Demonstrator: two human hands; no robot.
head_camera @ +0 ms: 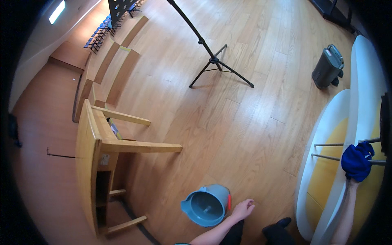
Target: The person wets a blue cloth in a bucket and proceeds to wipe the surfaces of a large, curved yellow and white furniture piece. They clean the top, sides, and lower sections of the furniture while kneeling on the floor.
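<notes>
My right hand (355,179) is shut on a blue cloth (356,162), which mostly hides the fingers. The cloth lies against metal bars (327,145) and the edge of a curved white panel (340,183). This panel belongs to a white and wood-toned stand, perhaps a lectern. Low in the view, my left hand (242,209) hangs with loosely bent fingers and holds nothing. Just left of it, a grey-blue plastic bucket (208,205) with a pouring lip and a red handle grip stands on the wooden floor (232,131). Whether it holds water is unclear.
A wooden desk (87,159) with open shelves stands at left. Beyond it are wooden steps (116,73) and rows of blue chairs (99,33). A black tripod stand (214,59) spreads its legs ahead. A dark grey case with a handle (326,67) stands near the panels.
</notes>
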